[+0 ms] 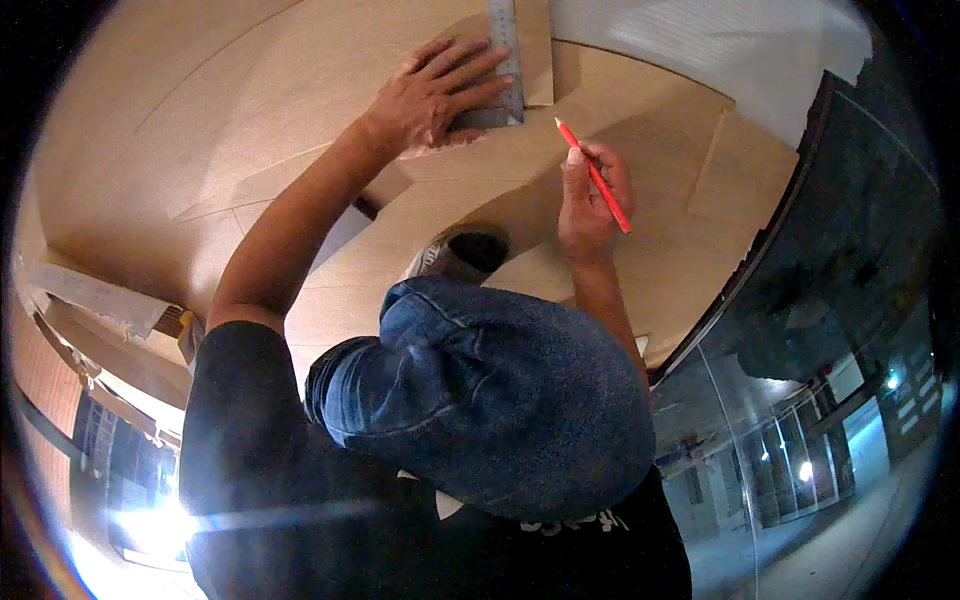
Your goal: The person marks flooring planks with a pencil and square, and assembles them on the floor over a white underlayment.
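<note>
1. At the near left, a bright light [155, 525] glares beside the sleeve of a black T-shirt [240, 410].
2. Farther off, the left hand [435, 95] lies palm down over wood-look flooring [330, 110], fingers spread and reaching right onto a metal square; it presses rather than grips, the thumb set apart on the near side of the square's short leg.
3. Nearer, a shoe [445, 258] rests on the flooring, beyond a bent knee in blue jeans [500, 390].
4. The metal square [507, 60] lies flat at the far middle, its long graduated leg running away along a narrow wood-look strip [538, 60] on its right.
5. Right of that, the right hand [597, 200] holds a red pencil [592, 172] between thumb and curled fingers, its tip pointing far and left, apart from the square.
6. A white sheet [700, 45] covers the far right; a dark glass pane [730, 420] stands nearer.
</note>
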Motion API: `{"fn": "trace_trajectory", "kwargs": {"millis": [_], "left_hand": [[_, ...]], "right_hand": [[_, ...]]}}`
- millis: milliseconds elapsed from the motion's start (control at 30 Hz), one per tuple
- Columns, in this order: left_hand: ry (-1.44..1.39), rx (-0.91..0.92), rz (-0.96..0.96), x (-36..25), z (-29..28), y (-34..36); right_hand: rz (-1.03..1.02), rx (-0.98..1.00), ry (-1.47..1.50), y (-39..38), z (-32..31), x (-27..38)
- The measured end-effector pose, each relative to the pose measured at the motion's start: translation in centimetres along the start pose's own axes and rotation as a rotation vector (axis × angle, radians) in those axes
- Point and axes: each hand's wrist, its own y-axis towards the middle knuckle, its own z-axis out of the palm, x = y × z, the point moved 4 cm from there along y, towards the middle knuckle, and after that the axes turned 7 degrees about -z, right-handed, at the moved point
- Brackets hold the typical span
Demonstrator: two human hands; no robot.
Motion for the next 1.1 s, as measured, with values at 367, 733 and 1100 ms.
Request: {"fn": "trace_trajectory", "kwargs": {"millis": [367, 733, 1100], "left_hand": [[-0.032, 0.036, -0.039, -0.3, -0.5, 0.1], [-0.069, 0.003, -0.003, -0.1, -0.7, 0.2], [-0.052, 0.038, -0.015, -0.3, 0.3, 0.3]], "right_hand": [[-0.207, 0.085, -0.075, 5.0, 3.3, 0.9], [-0.410, 0.336, -0.094, 15.3, 9.4, 3.7], [-0.329, 0.590, -0.294, 2.9, 1.1, 2.2]]}}
